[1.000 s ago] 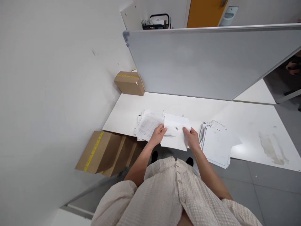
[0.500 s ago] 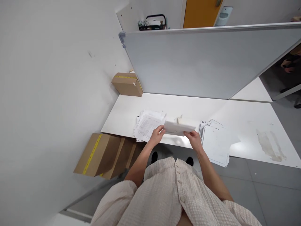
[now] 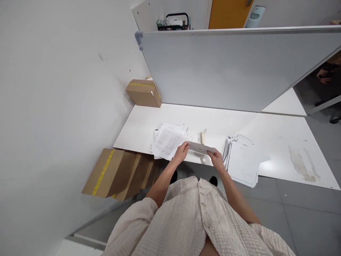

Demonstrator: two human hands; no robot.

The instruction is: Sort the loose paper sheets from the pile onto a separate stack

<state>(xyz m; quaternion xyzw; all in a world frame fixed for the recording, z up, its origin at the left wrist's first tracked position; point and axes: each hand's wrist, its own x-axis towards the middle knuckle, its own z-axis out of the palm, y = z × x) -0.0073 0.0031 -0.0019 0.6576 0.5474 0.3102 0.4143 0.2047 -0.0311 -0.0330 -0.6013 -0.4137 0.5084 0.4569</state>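
Observation:
Between my two hands a sheet of white paper [image 3: 200,147] is held up near the table's front edge, seen almost edge-on. My left hand [image 3: 182,151] pinches its left end, and my right hand [image 3: 216,157] grips the right end. Just beyond the sheet lies a small cream-coloured object [image 3: 203,138], too small to name. A loose pile of printed papers [image 3: 168,140] is to the left of my left hand. Right of my right hand sits another stack of paper [image 3: 243,161], partly fanned, its front corner overhanging the edge.
The white table [image 3: 186,115] runs along a whiteboard panel [image 3: 207,71]. A taped cardboard box [image 3: 144,94] stands at its far left corner, and more cardboard boxes [image 3: 106,174] are at the front left by the wall. A brownish stain [image 3: 301,163] marks the table's right part.
The sheet between my hands has tipped from showing more of its face to nearly edge-on, uncovering more of the small cream object. Both hands still hold it.

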